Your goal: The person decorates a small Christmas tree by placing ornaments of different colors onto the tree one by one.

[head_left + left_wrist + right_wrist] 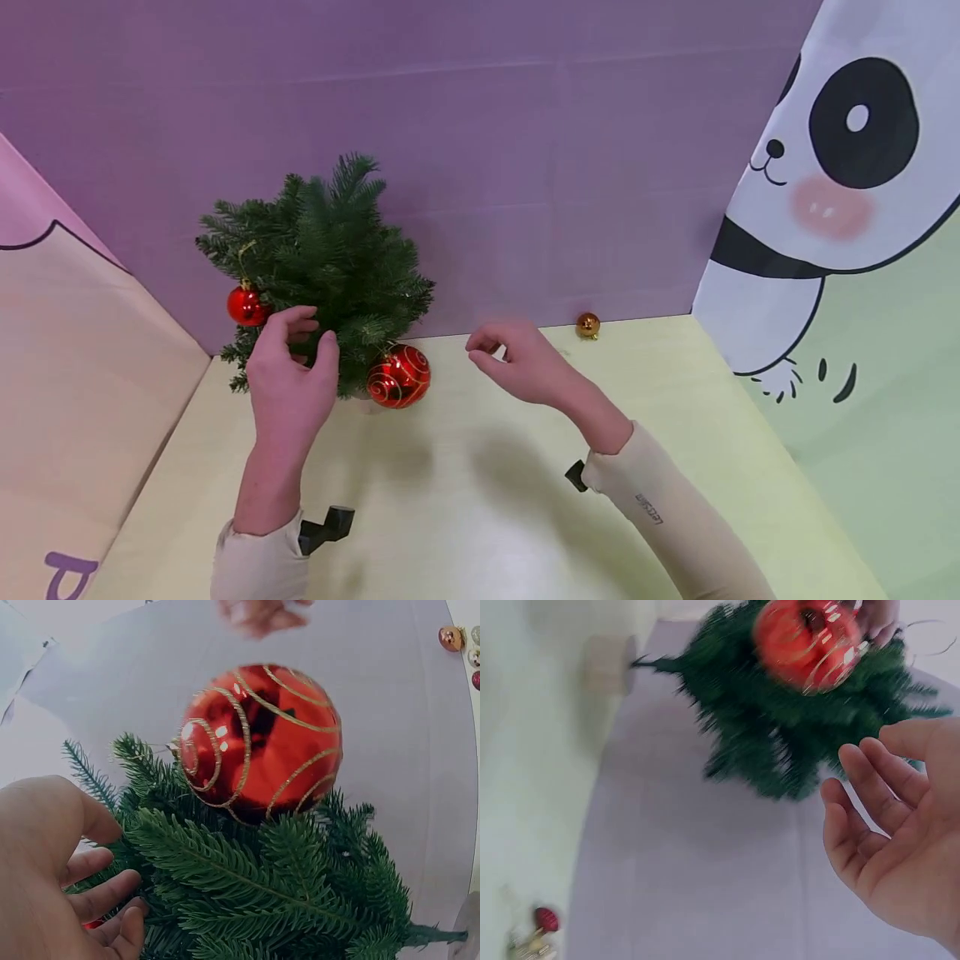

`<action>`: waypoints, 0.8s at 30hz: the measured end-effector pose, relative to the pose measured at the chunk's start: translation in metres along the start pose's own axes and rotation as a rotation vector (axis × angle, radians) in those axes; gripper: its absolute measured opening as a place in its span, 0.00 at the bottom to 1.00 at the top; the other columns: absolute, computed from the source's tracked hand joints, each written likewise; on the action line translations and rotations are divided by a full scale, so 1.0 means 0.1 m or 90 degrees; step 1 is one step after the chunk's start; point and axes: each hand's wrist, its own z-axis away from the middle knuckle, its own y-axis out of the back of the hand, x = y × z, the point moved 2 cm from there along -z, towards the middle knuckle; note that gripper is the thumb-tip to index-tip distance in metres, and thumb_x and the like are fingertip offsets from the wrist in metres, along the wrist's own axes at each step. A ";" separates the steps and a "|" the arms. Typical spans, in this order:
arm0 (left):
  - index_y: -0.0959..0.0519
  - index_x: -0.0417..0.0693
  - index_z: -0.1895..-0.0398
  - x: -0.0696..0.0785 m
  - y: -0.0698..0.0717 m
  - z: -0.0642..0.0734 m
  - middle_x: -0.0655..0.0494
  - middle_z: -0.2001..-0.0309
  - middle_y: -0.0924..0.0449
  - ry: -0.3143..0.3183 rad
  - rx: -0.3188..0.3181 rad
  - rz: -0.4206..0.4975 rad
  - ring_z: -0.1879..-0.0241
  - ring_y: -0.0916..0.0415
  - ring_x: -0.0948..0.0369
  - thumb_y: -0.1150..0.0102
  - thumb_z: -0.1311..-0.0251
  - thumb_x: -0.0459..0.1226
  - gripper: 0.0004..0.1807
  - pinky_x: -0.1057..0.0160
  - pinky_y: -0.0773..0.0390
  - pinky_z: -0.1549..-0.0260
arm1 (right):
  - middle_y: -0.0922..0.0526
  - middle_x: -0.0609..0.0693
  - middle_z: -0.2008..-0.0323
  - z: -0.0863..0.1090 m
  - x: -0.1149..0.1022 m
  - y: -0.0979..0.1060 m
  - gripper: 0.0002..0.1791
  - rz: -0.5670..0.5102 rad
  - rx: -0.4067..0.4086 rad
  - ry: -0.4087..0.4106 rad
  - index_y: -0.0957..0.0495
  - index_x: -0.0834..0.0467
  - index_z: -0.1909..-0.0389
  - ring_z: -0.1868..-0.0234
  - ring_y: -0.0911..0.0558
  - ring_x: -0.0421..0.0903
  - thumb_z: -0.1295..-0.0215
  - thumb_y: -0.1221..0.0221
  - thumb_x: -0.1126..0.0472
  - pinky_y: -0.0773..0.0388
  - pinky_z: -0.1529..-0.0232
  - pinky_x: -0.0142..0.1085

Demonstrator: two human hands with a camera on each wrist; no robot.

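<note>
A small artificial Christmas tree (330, 258) stands at the back left of the table. A large red bauble (408, 377) with gold swirls hangs low on its right side; in the left wrist view this bauble (292, 750) covers some branches. On the tree's left side hangs a smaller shiny red bauble (246, 307) with a gold loop. My left hand (292, 375) is at the lower left branches, its fingers loosely bent and holding nothing. To the right of the tree, my right hand (528, 362) is raised with relaxed, curved fingers, nothing in them.
A small gold bauble (588, 325) lies by the back wall, right of my right hand. More small ornaments (536, 941) show at the lower left of the right wrist view. The tree's round base (607, 666) rests on the pale table (480, 500). A purple backdrop (510, 167) rises behind.
</note>
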 end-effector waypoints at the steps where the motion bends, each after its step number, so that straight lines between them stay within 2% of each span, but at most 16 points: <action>1: 0.26 0.38 0.44 -0.01 0.02 0.00 0.43 0.53 0.23 0.003 0.000 -0.004 0.53 0.28 0.50 0.43 0.35 0.33 0.17 0.55 0.32 0.60 | 0.19 0.41 0.65 0.04 0.06 0.00 0.06 -0.004 -0.002 -0.008 0.18 0.53 0.61 0.62 0.22 0.38 0.31 0.44 0.62 0.24 0.65 0.36; 9: 0.27 0.40 0.41 -0.08 0.12 0.00 0.44 0.52 0.22 0.014 -0.009 -0.015 0.52 0.28 0.51 0.44 0.34 0.34 0.19 0.61 0.33 0.61 | 0.19 0.43 0.67 0.35 0.61 0.05 0.05 0.020 -0.015 -0.101 0.19 0.51 0.62 0.64 0.21 0.39 0.31 0.44 0.60 0.23 0.61 0.37; 12: 0.27 0.41 0.41 -0.13 0.16 0.01 0.45 0.52 0.22 0.020 -0.012 -0.020 0.52 0.27 0.52 0.44 0.34 0.35 0.19 0.63 0.33 0.60 | 0.19 0.43 0.67 0.44 0.78 0.06 0.05 0.023 -0.017 -0.122 0.18 0.52 0.62 0.64 0.21 0.40 0.31 0.43 0.61 0.23 0.61 0.38; 20: 0.27 0.39 0.42 -0.27 0.24 0.03 0.47 0.52 0.23 0.029 -0.009 0.015 0.58 0.29 0.68 0.46 0.33 0.33 0.18 0.69 0.32 0.62 | 0.18 0.46 0.68 0.58 1.07 0.12 0.05 0.048 -0.019 -0.152 0.18 0.56 0.63 0.66 0.22 0.41 0.32 0.43 0.62 0.25 0.61 0.39; 24: 0.26 0.40 0.43 -0.33 0.28 0.00 0.48 0.53 0.23 0.033 -0.011 0.032 0.58 0.29 0.71 0.45 0.33 0.33 0.17 0.69 0.33 0.63 | 0.18 0.44 0.67 0.62 1.18 0.16 0.06 0.054 -0.025 -0.171 0.18 0.57 0.62 0.65 0.21 0.41 0.32 0.43 0.63 0.24 0.60 0.39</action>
